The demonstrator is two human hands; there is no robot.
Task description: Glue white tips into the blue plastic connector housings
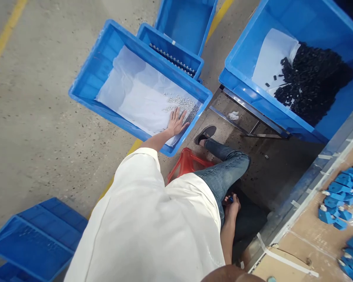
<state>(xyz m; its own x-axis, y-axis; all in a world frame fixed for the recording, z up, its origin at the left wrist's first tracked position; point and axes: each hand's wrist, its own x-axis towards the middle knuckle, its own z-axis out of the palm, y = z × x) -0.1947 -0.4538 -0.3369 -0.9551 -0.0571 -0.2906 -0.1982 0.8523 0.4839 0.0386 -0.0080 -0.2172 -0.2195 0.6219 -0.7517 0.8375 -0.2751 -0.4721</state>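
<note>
My left hand (176,124) reaches into a long blue bin (85,84), fingers spread and palm down. It rests at the edge of a heap of small silvery metal parts (186,105), gathered at the bin's near right end on a white sheet (141,94). No part is visibly gripped by those fingers. Low by my thigh, my right hand (233,205) is closed around a small blue part (230,199). Only a bit of this part shows between the fingers, and its full shape is hidden.
A smaller blue bin (198,62) with rows of metal pieces adjoins the long one. Black parts (314,82) fill part of a large bin on a metal stand (253,113). Blue pieces (341,192) lie on the workbench (306,239). A red stool (188,162) stands beside my leg.
</note>
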